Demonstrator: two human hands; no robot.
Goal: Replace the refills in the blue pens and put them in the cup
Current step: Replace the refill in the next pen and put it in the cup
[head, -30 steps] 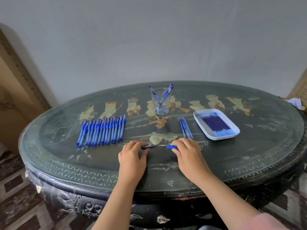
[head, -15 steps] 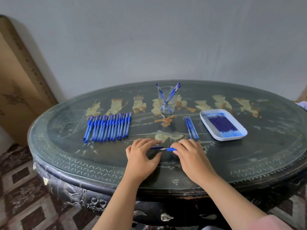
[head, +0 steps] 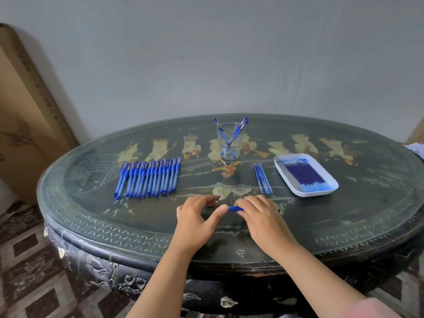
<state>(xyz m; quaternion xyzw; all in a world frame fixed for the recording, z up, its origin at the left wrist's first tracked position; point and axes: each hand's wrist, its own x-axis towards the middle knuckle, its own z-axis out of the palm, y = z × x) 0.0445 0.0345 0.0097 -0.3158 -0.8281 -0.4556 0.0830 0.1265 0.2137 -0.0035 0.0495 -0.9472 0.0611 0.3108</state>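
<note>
You're early on: your left hand (head: 197, 218) and right hand (head: 260, 214) both pinch one blue pen (head: 235, 208) at 6 o'clock; a few pens (head: 241, 126) stand in the cup (head: 220, 145) at 12, a long row (head: 149, 177) waits at 10

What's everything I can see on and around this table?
table: one, dark oval, glass-topped, centre.
pen row: over a dozen, blue, table's left side.
cup: one, clear, far centre, holding a few blue pens.
loose refills: a few, blue, right of centre.
tray: one, white, right side, holding dark blue refills.
cardboard box: one, brown, against the wall at left.
held pen: one, blue, near edge.
left hand, right hand: two, bare, gripping the held pen.
</note>
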